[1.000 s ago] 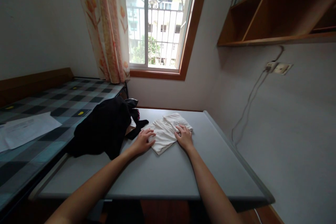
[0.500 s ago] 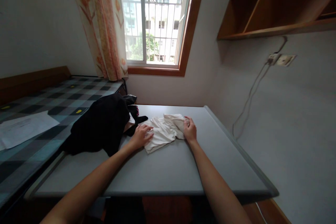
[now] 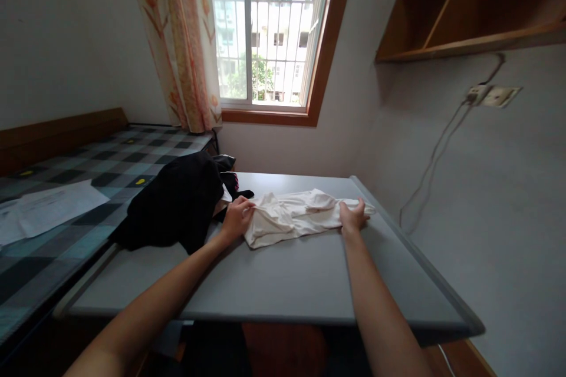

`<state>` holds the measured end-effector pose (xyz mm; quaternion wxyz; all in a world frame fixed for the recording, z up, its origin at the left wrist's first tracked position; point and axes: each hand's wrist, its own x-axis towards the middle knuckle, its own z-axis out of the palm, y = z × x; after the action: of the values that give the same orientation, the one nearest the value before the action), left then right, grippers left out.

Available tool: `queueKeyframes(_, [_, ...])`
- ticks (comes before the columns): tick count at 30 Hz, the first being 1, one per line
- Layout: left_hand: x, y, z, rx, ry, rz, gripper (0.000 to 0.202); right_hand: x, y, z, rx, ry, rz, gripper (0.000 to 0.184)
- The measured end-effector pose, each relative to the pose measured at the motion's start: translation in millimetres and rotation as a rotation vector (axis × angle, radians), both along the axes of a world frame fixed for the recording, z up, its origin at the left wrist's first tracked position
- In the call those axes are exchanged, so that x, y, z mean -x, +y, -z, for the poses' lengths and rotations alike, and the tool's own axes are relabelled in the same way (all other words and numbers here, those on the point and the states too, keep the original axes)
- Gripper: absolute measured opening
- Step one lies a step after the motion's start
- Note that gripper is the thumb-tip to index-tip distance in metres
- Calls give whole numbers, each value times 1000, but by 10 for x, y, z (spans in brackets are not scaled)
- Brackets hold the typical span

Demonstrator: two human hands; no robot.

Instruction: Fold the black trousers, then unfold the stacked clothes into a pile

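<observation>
A cream-white garment (image 3: pixel 294 220) lies stretched out and rumpled across the grey table (image 3: pixel 283 283). My left hand (image 3: pixel 237 218) is closed on its left end, next to a heap of black clothes (image 3: pixel 177 203). My right hand (image 3: pixel 354 217) grips the garment's right end near the table's right edge, fingers curled on the cloth.
A bed with a checked blue-black cover (image 3: pixel 88 182) and a white paper (image 3: pixel 48 206) stands at the left. Behind are a window (image 3: pixel 265 29) with a flowered curtain (image 3: pixel 177 41). A wooden shelf (image 3: pixel 469 6), a wall socket (image 3: pixel 493 96) and its cable are on the right wall.
The folded garment has been pulled open: my right hand drew its end to the right toward the table edge while my left hand held the left end in place.
</observation>
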<state>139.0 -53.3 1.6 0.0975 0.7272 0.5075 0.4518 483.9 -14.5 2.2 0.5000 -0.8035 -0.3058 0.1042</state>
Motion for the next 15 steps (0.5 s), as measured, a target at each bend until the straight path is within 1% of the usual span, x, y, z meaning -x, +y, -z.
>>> queueKeyframes(2, [53,36,-60,-44,-276,-99,18,45,-39,-21,71,-99,-50,78])
queueKeyframes(4, [109,67,-108,-72,-474,-187,17,111,-77,-22,109,-207,-142,79])
queueKeyframes(5, [130,75,-123,-85,-520,-199,16,146,-97,-14,126,-263,-205,77])
queueKeyframes(7, [144,65,-136,-74,-510,-144,18,212,-140,12,167,-378,-331,70])
queueKeyframes(8, [137,48,-136,-34,-452,-85,21,238,-163,25,188,-429,-356,68])
queueKeyframes(9, [121,23,-132,29,-355,-23,25,256,-184,33,206,-473,-347,66])
queueKeyframes(11, [73,-40,-120,160,-79,75,31,269,-218,26,222,-549,-256,67])
queueKeyframes(13, [22,-101,-105,190,195,104,32,261,-235,-16,192,-620,-155,68])
queueKeyframes(15, [-19,-143,-91,144,361,84,37,265,-238,-75,140,-687,-127,65])
